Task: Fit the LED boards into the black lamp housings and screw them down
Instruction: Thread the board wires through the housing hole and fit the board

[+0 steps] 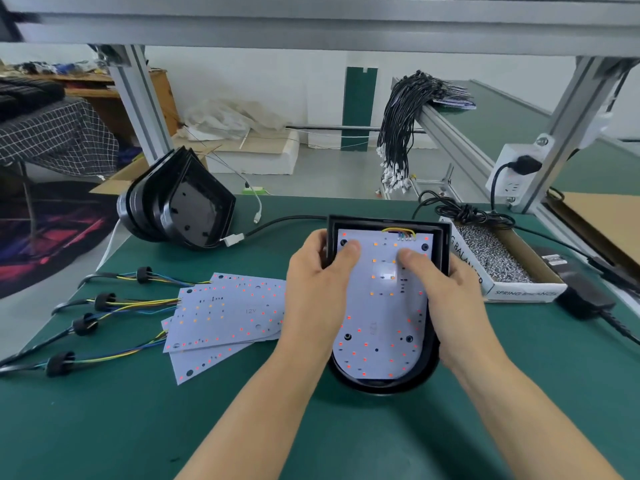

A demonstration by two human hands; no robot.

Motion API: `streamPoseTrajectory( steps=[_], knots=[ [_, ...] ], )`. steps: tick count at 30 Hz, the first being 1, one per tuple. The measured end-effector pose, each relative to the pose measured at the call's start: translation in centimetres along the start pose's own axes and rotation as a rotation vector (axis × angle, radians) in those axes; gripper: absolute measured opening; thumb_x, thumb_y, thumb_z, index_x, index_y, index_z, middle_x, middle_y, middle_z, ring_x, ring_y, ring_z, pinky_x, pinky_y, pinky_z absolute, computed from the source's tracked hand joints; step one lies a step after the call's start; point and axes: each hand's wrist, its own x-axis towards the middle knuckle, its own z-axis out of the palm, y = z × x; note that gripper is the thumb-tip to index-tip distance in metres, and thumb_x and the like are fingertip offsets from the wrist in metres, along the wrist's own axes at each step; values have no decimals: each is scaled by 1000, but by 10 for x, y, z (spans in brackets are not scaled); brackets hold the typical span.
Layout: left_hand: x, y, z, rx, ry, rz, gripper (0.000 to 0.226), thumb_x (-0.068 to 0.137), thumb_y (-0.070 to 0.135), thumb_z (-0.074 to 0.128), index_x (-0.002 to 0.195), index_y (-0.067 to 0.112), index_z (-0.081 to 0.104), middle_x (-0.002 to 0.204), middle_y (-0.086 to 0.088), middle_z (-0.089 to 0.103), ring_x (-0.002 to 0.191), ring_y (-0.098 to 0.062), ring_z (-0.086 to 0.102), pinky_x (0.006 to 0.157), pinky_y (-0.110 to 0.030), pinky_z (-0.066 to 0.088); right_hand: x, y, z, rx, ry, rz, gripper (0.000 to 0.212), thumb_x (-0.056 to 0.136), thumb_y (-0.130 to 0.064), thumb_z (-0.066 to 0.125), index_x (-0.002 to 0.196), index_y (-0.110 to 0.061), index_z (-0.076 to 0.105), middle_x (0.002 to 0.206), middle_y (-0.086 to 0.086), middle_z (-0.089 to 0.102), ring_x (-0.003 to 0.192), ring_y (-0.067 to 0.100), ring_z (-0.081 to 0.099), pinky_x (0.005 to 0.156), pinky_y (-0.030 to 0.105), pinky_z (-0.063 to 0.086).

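A black lamp housing (381, 386) lies on the green table in front of me, with a white LED board (379, 327) seated inside it. My left hand (317, 289) grips the housing's left wall, its thumb pressing on the board near the top left. My right hand (450, 296) grips the right wall, thumb pressing on the board near the top right. Coloured wires (399, 232) leave the board's top edge. A fanned pile of spare LED boards (225, 313) with wired leads (104, 306) lies to the left.
A stack of empty black housings (180, 209) leans at the back left. A cardboard box of screws (498, 258) sits to the right, beside a black power adapter (581, 299). A bundle of black cables (398, 133) hangs from the aluminium frame behind.
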Motion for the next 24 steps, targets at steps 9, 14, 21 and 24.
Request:
streamPoseTrajectory(
  steps=[9, 14, 21, 24],
  knots=[
    [-2, 1, 2, 29, 107, 58, 30, 79, 29, 62, 63, 12, 43, 59, 5, 38, 60, -17, 32, 58, -35, 32, -6, -3, 0, 0, -58, 3, 12, 88, -26, 67, 89, -16, 72, 89, 2, 76, 81, 18, 73, 67, 27, 57],
    [1, 3, -1, 105, 104, 118, 22, 78, 34, 62, 68, 16, 56, 56, 14, 49, 55, -14, 41, 57, -34, 40, -8, -3, 1, 22, -73, 22, 7, 85, -17, 70, 92, -17, 72, 92, 1, 76, 84, 20, 73, 70, 33, 58],
    [3, 10, -10, -283, -214, -265, 40, 68, 6, 78, 107, 4, 67, 100, -12, 74, 88, -26, 72, 72, -36, 60, -10, -1, -3, 11, -86, -92, 14, 81, -16, 74, 92, -26, 73, 94, 2, 76, 86, 23, 73, 75, 38, 57],
    [7, 12, -18, -252, -314, -280, 33, 63, 13, 81, 96, 12, 75, 101, -11, 74, 90, -26, 72, 78, -37, 59, -9, 3, -11, 48, -212, -86, 20, 79, -18, 74, 98, -23, 73, 100, 2, 75, 92, 19, 72, 73, 26, 56]
  ],
)
